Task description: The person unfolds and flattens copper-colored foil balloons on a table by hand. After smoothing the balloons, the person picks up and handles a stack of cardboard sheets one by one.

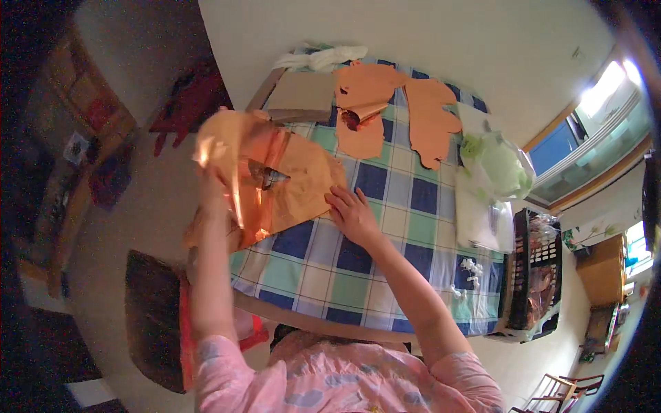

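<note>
- Head view: left hand (215,180) pinches shiny copper foil sheet (265,186), lifting its edge.
- Right hand (352,215) lies flat, open, pressing it down.
- Foil looks thin, crinkly, tear-prone; best held by edges.

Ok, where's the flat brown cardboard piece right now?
In the head view, the brown cardboard piece lies at the far left end of the checked tablecloth, just under the white cloth bundle and left of the orange paper cutouts.

Bright sun comes thru the window (606,89) on my right — it glares white. My left hand (213,182) looks blurry, edges bend, corners go dark.
</note>
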Action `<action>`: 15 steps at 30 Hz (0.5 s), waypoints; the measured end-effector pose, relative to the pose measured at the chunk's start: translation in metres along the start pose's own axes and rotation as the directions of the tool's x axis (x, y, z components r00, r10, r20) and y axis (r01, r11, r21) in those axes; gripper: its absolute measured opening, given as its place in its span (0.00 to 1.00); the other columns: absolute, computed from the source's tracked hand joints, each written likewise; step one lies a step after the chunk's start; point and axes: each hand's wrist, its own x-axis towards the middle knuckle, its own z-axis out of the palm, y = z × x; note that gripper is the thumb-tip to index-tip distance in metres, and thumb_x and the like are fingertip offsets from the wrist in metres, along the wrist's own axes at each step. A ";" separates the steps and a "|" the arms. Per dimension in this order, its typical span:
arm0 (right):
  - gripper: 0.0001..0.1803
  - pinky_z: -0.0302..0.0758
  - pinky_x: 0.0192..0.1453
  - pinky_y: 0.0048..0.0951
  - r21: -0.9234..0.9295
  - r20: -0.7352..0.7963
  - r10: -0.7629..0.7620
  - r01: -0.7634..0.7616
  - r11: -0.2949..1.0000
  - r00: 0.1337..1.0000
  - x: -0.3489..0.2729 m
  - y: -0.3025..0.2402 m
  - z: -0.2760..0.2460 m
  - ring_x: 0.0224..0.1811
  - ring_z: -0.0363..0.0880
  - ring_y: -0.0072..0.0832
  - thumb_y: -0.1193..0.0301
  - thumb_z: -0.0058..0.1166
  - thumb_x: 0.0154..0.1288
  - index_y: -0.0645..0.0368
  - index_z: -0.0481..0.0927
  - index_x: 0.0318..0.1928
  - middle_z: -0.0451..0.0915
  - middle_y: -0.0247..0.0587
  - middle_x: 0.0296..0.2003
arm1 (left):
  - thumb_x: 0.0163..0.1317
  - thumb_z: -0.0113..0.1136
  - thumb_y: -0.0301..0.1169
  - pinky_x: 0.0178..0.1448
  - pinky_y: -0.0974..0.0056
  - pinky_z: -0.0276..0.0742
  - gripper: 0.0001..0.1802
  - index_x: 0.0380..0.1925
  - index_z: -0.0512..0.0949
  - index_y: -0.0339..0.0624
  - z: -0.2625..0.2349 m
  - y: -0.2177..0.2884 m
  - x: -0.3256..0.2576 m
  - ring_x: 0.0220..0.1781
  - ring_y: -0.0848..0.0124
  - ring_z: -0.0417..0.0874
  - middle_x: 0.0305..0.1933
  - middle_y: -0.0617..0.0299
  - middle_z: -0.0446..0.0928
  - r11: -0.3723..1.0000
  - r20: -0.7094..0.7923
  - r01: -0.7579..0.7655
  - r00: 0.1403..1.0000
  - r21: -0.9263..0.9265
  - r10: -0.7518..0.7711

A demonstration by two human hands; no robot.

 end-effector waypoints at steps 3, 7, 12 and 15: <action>0.16 0.62 0.63 0.52 -0.288 0.046 0.223 -0.201 0.936 0.974 -0.076 0.088 -0.043 0.61 0.68 0.37 0.67 0.52 0.62 0.53 0.74 0.51 0.72 0.39 0.56 | 0.68 0.46 0.39 0.37 0.68 0.73 0.16 0.47 0.73 0.42 0.203 0.060 -0.079 0.38 0.71 0.75 0.37 0.63 0.75 0.957 0.136 0.010 0.990 -0.289 0.030; 0.17 0.61 0.64 0.51 -0.209 0.035 0.147 -0.136 0.968 0.989 -0.049 0.061 -0.025 0.61 0.67 0.37 0.67 0.51 0.62 0.53 0.74 0.51 0.71 0.39 0.57 | 0.64 0.49 0.41 0.43 0.65 0.75 0.17 0.48 0.76 0.46 0.046 0.102 0.050 0.41 0.70 0.78 0.41 0.61 0.78 0.958 0.098 -0.026 0.994 -0.286 0.056; 0.17 0.61 0.64 0.51 -0.186 0.061 0.162 -0.149 0.971 0.985 -0.042 0.052 -0.024 0.62 0.66 0.37 0.67 0.51 0.62 0.52 0.73 0.52 0.71 0.39 0.57 | 0.64 0.45 0.46 0.46 0.60 0.76 0.22 0.45 0.77 0.41 -0.041 0.152 0.098 0.46 0.63 0.80 0.44 0.55 0.79 0.646 -0.069 -0.146 0.953 0.750 0.295; 0.18 0.60 0.65 0.52 -0.232 0.101 0.223 -0.195 0.953 0.970 -0.056 0.069 -0.029 0.62 0.66 0.37 0.67 0.51 0.62 0.52 0.73 0.53 0.71 0.40 0.57 | 0.65 0.42 0.47 0.47 0.57 0.76 0.25 0.43 0.78 0.38 0.022 0.145 0.085 0.48 0.59 0.81 0.45 0.51 0.79 0.082 0.102 -0.150 0.903 0.985 0.418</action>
